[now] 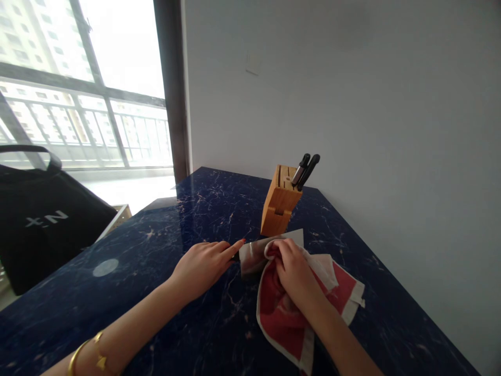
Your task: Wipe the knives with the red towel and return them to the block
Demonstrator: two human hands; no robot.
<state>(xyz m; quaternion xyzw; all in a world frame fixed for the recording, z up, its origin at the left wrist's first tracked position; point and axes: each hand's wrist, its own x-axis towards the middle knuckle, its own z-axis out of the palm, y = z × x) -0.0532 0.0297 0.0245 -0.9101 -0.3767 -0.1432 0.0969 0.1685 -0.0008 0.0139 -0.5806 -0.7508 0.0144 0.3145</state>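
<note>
A cleaver with a broad metal blade lies low over the dark blue marbled table. My left hand is closed around its dark handle, which is mostly hidden, and one finger stretches toward the blade. My right hand grips a bunched red and white cloth against the blade's face. Cloth and fingers cover part of the blade, and the rest of the cloth drapes onto the table. Just beyond the blade stands a wooden knife block with two black-handled tools in its slots.
The blue marbled table reaches to a pale wall at the back and right. At the left, a black bag with white lettering hangs beside the table edge, near a window. A round pale spot shows on the tabletop.
</note>
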